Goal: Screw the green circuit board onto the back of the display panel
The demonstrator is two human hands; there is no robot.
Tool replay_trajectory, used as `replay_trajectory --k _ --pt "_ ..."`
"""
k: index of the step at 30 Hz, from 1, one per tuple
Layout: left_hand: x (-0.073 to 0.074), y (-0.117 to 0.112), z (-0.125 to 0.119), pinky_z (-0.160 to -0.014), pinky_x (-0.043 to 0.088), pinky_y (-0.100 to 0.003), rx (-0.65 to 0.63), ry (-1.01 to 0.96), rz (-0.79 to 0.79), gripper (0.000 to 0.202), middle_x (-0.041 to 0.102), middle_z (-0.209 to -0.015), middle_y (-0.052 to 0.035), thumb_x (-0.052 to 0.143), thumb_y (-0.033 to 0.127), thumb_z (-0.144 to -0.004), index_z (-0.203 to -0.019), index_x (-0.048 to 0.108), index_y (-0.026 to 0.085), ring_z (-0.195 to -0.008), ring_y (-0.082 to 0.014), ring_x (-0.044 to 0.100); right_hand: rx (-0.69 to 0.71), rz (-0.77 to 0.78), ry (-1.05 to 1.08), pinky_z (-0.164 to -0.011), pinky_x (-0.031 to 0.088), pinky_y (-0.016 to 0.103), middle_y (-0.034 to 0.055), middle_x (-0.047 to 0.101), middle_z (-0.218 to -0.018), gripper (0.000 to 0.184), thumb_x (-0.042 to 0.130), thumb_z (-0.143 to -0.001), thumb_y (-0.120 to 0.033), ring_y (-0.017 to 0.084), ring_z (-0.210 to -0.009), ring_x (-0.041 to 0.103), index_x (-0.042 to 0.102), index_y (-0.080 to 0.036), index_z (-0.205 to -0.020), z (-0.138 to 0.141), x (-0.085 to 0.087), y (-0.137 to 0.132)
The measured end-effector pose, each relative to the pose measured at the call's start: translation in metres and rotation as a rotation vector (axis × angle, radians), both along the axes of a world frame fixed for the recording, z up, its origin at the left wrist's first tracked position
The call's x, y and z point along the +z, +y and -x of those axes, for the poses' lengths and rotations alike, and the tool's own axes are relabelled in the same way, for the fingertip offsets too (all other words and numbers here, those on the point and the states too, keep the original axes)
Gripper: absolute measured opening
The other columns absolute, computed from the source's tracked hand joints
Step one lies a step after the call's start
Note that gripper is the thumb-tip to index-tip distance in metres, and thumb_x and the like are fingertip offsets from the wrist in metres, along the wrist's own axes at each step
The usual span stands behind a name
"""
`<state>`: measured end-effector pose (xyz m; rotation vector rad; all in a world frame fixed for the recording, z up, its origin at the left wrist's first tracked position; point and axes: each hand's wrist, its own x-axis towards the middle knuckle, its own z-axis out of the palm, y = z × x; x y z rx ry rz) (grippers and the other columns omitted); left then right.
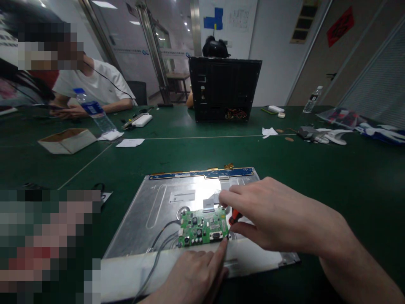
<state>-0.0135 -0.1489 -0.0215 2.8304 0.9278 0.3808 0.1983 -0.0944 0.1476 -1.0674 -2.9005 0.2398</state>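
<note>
A green circuit board point(202, 228) lies on the metal back of a display panel point(158, 207), with grey cables point(157, 257) running from its left side. My right hand point(272, 215) is closed round a screwdriver point(234, 216) with a red-orange handle, mostly hidden by the fingers. Its shaft points down at the board's lower right corner. My left hand point(196, 270) stretches its index finger to that same corner, beside a connector port point(216, 236); the other fingers bend loosely with nothing visible in them. A flat ribbon cable point(208, 205) joins the board's top edge.
Behind the panel stands a black monitor housing point(224, 88). An open box point(68, 141), a tilted water bottle point(95, 110) and paper point(130, 142) are at left. Another bottle point(312, 100) and plastic bags point(340, 117) stand at right. A person in a white shirt point(101, 80) sits across the table.
</note>
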Motion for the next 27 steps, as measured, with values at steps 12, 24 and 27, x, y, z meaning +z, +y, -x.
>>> replay_trajectory --k 12,24,27 --pt "0.0012 -0.0007 0.0002 -0.048 0.049 -0.027 -0.008 0.011 -0.005 0.039 0.072 -0.079 -0.0114 0.038 0.018 -0.098 -0.134 0.044 0.004 -0.057 -0.0212 0.068 -0.014 -0.008 -0.018 -0.055 0.031 0.029 0.0009 0.067 -0.083 0.008 0.056 -0.089 -0.017 0.016 -0.068 0.058 0.052 -0.02 -0.096 0.0026 0.0016 0.0" --pt "0.0008 0.0012 -0.0017 -0.043 0.047 -0.027 -0.014 -0.012 -0.037 0.036 0.072 -0.077 -0.0093 0.035 0.017 -0.098 -0.132 0.042 0.005 -0.055 -0.0214 0.067 0.022 0.045 -0.001 -0.054 0.032 0.03 0.002 0.065 -0.084 0.006 0.057 -0.086 -0.024 0.016 -0.068 0.055 0.054 -0.019 -0.089 0.0016 0.0032 0.0021" --pt "0.0028 0.0015 -0.0028 -0.043 0.047 -0.029 -0.009 -0.016 -0.074 0.036 0.072 -0.076 -0.009 0.032 0.018 -0.1 -0.132 0.041 0.004 -0.053 -0.0224 0.067 0.039 0.039 -0.013 -0.053 0.031 0.029 0.001 0.064 -0.081 0.003 0.054 -0.085 -0.017 0.015 -0.064 0.052 0.052 -0.019 -0.085 0.0022 0.0033 0.0011"
